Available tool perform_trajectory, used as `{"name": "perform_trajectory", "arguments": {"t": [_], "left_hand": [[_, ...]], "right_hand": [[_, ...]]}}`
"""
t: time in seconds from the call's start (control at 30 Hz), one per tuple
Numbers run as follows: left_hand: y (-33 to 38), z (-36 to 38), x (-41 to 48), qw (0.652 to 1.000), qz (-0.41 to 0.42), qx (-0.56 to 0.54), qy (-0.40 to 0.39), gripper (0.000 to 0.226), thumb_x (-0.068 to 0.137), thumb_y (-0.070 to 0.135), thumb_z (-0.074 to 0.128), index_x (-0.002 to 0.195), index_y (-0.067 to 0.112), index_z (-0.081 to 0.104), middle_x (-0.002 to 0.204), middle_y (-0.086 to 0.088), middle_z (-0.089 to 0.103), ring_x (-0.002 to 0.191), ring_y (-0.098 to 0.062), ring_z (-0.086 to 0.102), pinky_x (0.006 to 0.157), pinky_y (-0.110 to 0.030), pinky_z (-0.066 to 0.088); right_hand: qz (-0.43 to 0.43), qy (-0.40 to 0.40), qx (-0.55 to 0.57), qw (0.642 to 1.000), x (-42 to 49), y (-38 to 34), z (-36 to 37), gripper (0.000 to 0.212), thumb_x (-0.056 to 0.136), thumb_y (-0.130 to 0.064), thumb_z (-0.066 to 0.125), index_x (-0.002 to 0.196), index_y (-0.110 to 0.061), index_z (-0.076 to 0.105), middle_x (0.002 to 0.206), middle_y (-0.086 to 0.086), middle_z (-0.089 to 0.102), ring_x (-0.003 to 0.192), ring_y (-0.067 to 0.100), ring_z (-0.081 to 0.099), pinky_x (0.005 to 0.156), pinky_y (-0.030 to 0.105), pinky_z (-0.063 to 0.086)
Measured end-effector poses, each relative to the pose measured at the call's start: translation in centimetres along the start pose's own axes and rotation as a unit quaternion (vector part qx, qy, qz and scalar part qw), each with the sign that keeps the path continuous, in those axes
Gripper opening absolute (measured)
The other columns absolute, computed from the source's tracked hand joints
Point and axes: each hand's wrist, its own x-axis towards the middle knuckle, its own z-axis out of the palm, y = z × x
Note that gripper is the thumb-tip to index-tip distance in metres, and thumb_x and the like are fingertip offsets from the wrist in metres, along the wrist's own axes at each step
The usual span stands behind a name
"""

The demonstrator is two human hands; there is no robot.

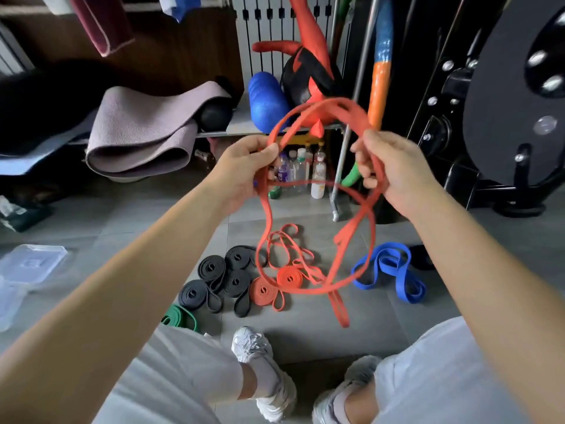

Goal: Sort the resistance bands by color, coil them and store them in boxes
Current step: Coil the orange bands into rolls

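Red band (316, 289) looped between hands, left hand (241, 172) and right hand (394, 169) both gripping it.

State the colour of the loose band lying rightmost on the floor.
That band is blue, seen best in the head view.

Red band (356, 116): hung in loose loops above the floor.
Black coils (211, 268): four, clustered on floor.
Red coils (289, 278): two, beside the black.
Blue band (386, 264): lay uncoiled, right.
Box (33, 261): clear, left.

Soft even daylight — wide-angle bending at edges, slight blur.
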Motion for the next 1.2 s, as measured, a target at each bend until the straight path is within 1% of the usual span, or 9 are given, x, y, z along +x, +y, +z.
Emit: {"name": "perform_trajectory", "arguments": {"t": [0.13, 0.4, 0.5, 0.6, 0.83, 0.93, 1.0, 1.07, 1.2], "left_hand": [[-2.2, 0.2, -1.0, 0.999, -0.043, 0.033, 0.004, 0.013, 0.095, 0.019, 0.052, 0.084, 0.022, 0.054, 0.067, 0.004, 0.058, 0.055, -0.012, 0.048, 0.056, -0.026, 0.042], [-6.5, -0.5, -2.7, 0.994, -0.090, 0.054, 0.002, 0.010, 0.096, 0.019, 0.050, 0.092, 0.019, 0.059, 0.066, 0.005, 0.056, 0.057, -0.011, 0.047, 0.054, -0.022, 0.036], [-6.9, -0.4, -2.7, 0.995, -0.081, 0.061, 0.012, 0.009, 0.096, 0.015, 0.050, 0.095, 0.015, 0.058, 0.065, 0.003, 0.055, 0.054, -0.011, 0.046, 0.047, -0.021, 0.032], [-7.4, -0.7, -2.4, 0.993, -0.080, 0.061, 0.058, 0.008, 0.095, 0.015, 0.051, 0.092, 0.017, 0.058, 0.066, 0.001, 0.053, 0.054, -0.013, 0.044, 0.042, -0.019, 0.030], [-9.4, -1.5, -3.5, 0.988, -0.090, 0.122, 0.027, 0.011, 0.094, 0.015, 0.053, 0.090, 0.020, 0.062, 0.066, 0.001, 0.054, 0.056, -0.013, 0.045, 0.052, -0.024, 0.031], [-9.7, -1.3, -3.8, 0.990, -0.076, 0.104, 0.064, 0.011, 0.094, 0.013, 0.053, 0.088, 0.018, 0.060, 0.066, 0.000, 0.054, 0.054, -0.013, 0.045, 0.049, -0.023, 0.034], [-9.8, -1.8, -3.8, 0.987, -0.058, 0.112, 0.098, 0.009, 0.094, 0.011, 0.052, 0.088, 0.013, 0.059, 0.064, 0.001, 0.052, 0.050, -0.008, 0.045, 0.045, -0.019, 0.034], [-10.2, -1.9, -4.2, 0.982, -0.056, 0.160, 0.087, 0.009, 0.095, 0.009, 0.051, 0.092, 0.010, 0.059, 0.059, 0.005, 0.052, 0.040, 0.000, 0.043, 0.040, -0.014, 0.034], [-11.5, -0.7, -5.3, 0.989, -0.051, 0.121, 0.075, 0.011, 0.096, 0.008, 0.049, 0.093, 0.011, 0.060, 0.053, 0.015, 0.059, 0.045, 0.001, 0.046, 0.043, -0.015, 0.037]], "right_hand": [[0.055, -0.047, -0.154, 0.985, -2.0, 3.1, -0.1, 0.028, 0.095, -0.017, 0.050, 0.071, -0.010, 0.061, 0.049, -0.004, 0.048, 0.042, 0.009, 0.037, 0.041, 0.021, 0.023], [0.110, -0.045, 0.223, 0.968, -4.9, 3.1, -0.7, 0.035, 0.080, -0.036, 0.047, 0.059, -0.016, 0.066, 0.043, -0.006, 0.041, 0.036, 0.006, 0.027, 0.041, 0.019, 0.015], [0.074, -0.074, -0.045, 0.993, -5.0, 4.9, -1.1, 0.030, 0.092, -0.028, 0.048, 0.078, -0.011, 0.068, 0.044, -0.006, 0.041, 0.038, 0.006, 0.032, 0.043, 0.021, 0.025], [0.029, -0.128, -0.425, 0.895, -4.6, 7.4, -1.5, 0.030, 0.094, -0.023, 0.053, 0.089, 0.003, 0.067, 0.042, -0.010, 0.033, 0.040, 0.005, 0.030, 0.046, 0.020, 0.022], [-0.002, -0.103, 0.012, 0.995, -4.3, 3.2, -0.2, 0.028, 0.089, -0.029, 0.049, 0.085, -0.005, 0.063, 0.046, -0.006, 0.036, 0.044, 0.009, 0.030, 0.049, 0.025, 0.021], [0.032, -0.104, -0.238, 0.965, -5.0, 7.3, -0.8, 0.029, 0.094, -0.027, 0.053, 0.078, -0.005, 0.063, 0.046, -0.007, 0.041, 0.042, 0.005, 0.035, 0.048, 0.024, 0.027], [0.134, -0.159, -0.453, 0.867, -6.2, 11.9, -2.2, 0.028, 0.090, -0.033, 0.060, 0.069, -0.014, 0.058, 0.053, -0.007, 0.048, 0.049, 0.004, 0.042, 0.051, 0.023, 0.034], [0.204, -0.201, -0.485, 0.826, -7.6, 15.0, -3.3, 0.026, 0.086, -0.034, 0.063, 0.067, -0.021, 0.051, 0.062, -0.006, 0.054, 0.058, 0.006, 0.050, 0.054, 0.019, 0.037], [0.197, -0.181, -0.495, 0.827, -9.5, 17.3, -3.3, 0.016, 0.083, -0.023, 0.063, 0.074, -0.026, 0.051, 0.074, -0.006, 0.059, 0.072, 0.013, 0.058, 0.069, 0.025, 0.043]]}}
